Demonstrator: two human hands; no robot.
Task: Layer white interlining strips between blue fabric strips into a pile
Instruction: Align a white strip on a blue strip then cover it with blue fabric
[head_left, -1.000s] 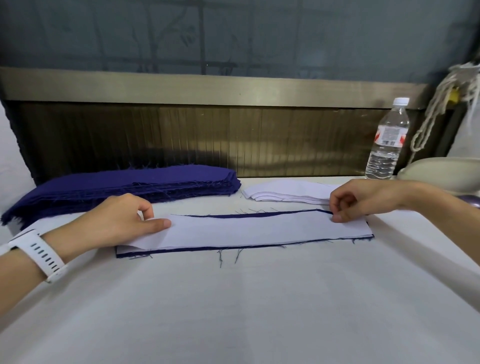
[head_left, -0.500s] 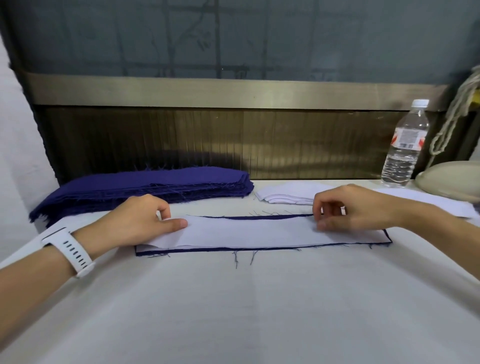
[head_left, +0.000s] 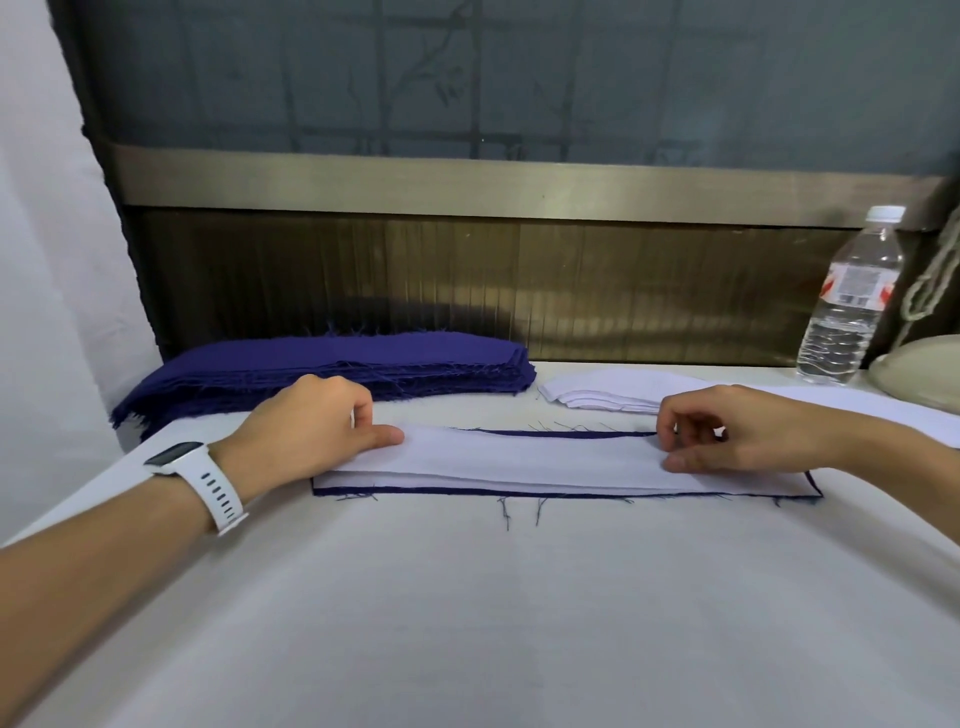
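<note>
1. While the heap of blue strips (head_left: 332, 364) sits far left on the table (head_left: 467, 597), I judge its frayed threads could snag and drag an extra strip along on the next lift.
2. On the left hand (head_left: 311, 421), the grip pinches the left end of the white strip (head_left: 530, 457), thumb on top and fingers curled. A sideways tug would skew it. The watch (head_left: 202, 478) shows no brand I can read.
3. That white strip lies along the blue strip (head_left: 561, 434) at mid-table and bows slightly, so pressing it now may trap a wrinkle.
4. Spare white strips (head_left: 602, 392) lie just behind, and a careless reach could fan them.
5. On the right hand (head_left: 737, 431), the grip pinches the white strip short of its right end. An uneven pull could shift the blue strip beneath.
6. On the bottle (head_left: 847, 296) the label is red and white, its print too small to read.
</note>
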